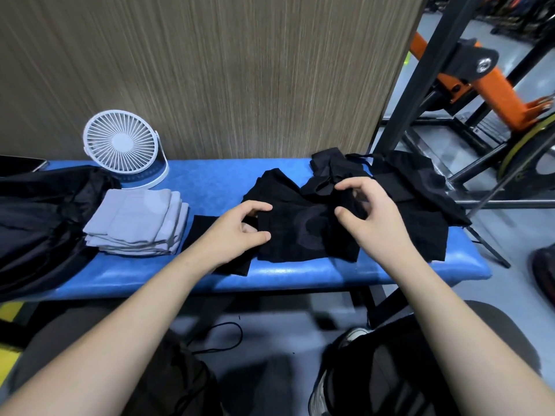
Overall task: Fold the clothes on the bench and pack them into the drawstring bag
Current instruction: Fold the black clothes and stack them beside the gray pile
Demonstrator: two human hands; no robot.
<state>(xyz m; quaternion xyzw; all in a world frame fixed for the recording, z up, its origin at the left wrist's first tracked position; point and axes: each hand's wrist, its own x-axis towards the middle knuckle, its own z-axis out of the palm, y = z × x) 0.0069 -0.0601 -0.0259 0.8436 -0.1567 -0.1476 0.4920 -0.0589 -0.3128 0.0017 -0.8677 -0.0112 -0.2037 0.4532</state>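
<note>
A black garment [300, 232] with a faint round print lies partly folded in the middle of the blue bench [210, 181]. My left hand [240, 229] pinches its left edge between thumb and fingers. My right hand [366, 205] hovers with curled fingers over its upper right part; whether it grips the cloth is unclear. More black clothing [414, 187] is heaped at the bench's right end. A folded grey garment [138, 223] sits to the left. A black bag with a drawstring [174, 382] lies on the floor by my left knee.
A white desk fan [123, 145] stands at the back of the bench against a wood-grain wall. Dark shiny fabric [39, 223] covers the bench's left end. Black and orange gym equipment [492, 85] stands to the right. A second dark bag [384, 373] rests at my right knee.
</note>
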